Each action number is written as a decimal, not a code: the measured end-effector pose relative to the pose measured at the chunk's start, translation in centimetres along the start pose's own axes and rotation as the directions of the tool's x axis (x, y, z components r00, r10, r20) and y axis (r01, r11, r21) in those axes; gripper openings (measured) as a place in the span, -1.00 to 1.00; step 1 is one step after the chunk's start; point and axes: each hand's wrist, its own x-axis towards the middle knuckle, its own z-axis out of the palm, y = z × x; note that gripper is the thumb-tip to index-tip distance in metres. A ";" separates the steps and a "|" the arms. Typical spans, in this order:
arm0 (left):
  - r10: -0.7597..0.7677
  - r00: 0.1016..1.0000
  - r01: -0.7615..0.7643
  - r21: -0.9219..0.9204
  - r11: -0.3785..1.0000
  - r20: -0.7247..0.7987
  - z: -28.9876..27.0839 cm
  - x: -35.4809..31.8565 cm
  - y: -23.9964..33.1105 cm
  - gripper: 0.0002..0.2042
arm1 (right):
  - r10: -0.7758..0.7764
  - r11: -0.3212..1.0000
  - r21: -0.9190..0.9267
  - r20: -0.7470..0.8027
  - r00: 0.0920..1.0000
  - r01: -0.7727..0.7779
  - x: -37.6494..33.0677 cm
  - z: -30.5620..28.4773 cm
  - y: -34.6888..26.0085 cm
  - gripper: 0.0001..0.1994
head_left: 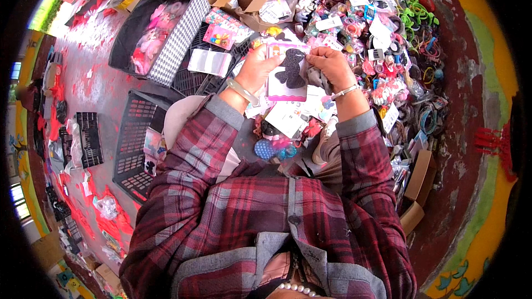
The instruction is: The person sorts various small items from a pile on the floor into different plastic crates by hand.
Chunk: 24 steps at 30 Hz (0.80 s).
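The left hand (256, 73) grips the left edge of a pink-bordered card (275, 87); the right hand (333, 69) pinches its upper right edge. The card is positioned between both hands, in front of the torso. A black bow-shaped piece (292, 68) lies against its face (from where I stand, I cannot tell how it is attached). A heap of small accessories (382, 86) extends to the far right. At far left is a houndstooth-sided bin (185, 36) containing pink items (158, 36); nearer is a dark plastic basket (132, 138).
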 end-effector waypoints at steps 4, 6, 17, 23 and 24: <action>-0.119 0.993 0.117 -0.194 0.974 -0.001 0.8 -0.5 1.1 -0.74 | 0.065 0.981 0.167 0.176 0.982 -0.095 0.1 -1.0 -0.5 -0.93; -0.051 0.998 0.054 -0.112 0.992 0.035 1.1 -0.5 1.1 -0.72 | 0.086 0.957 0.262 0.162 0.983 -0.127 0.2 -1.1 -0.2 -0.93; 0.009 1.000 -0.009 0.008 1.000 -0.015 0.1 0.0 -0.1 -0.75 | 0.061 0.996 -0.071 0.060 0.996 -0.056 0.8 -0.8 0.7 -0.90; 0.142 0.987 -0.144 -0.026 0.989 -0.078 -0.9 0.6 1.0 -0.75 | -0.006 0.972 -0.232 0.099 0.995 0.029 0.9 -1.6 0.8 -0.67; 0.185 0.974 -0.194 -0.059 0.979 -0.128 -1.3 0.7 1.3 -0.73 | 0.001 0.965 -0.260 0.156 0.988 0.040 1.3 -1.5 0.6 -0.65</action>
